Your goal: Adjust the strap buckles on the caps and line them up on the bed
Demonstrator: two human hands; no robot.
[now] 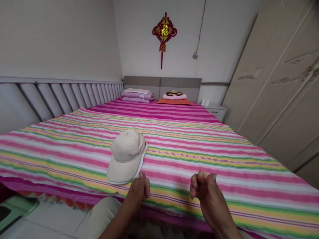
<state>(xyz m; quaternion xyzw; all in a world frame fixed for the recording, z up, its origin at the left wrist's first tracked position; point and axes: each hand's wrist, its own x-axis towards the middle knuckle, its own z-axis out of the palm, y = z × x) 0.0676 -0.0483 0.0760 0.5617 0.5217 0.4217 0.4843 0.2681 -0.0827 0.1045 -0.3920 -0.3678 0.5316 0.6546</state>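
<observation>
A beige baseball cap (126, 149) with a small dark logo rests on the striped bedspread (174, 156), its brim pointing toward me. A whitish brim edge shows beneath it, so it seems to lie over another cap. My left hand (140, 189) is just right of the brim, fingers curled in and thumb raised; I see nothing in it. Farther right, my right hand (205, 189) hovers above the bed's near edge, also with curled fingers and thumb up. No object shows in its partly visible palm.
Folded purple bedding (138, 95) and a pink folded item (174, 95) lie by the headboard (147, 82). A metal railing (74, 96) runs along the left. At right stand a nightstand (216, 111) and wardrobe (271, 86). A green stool (21, 207) is at lower left.
</observation>
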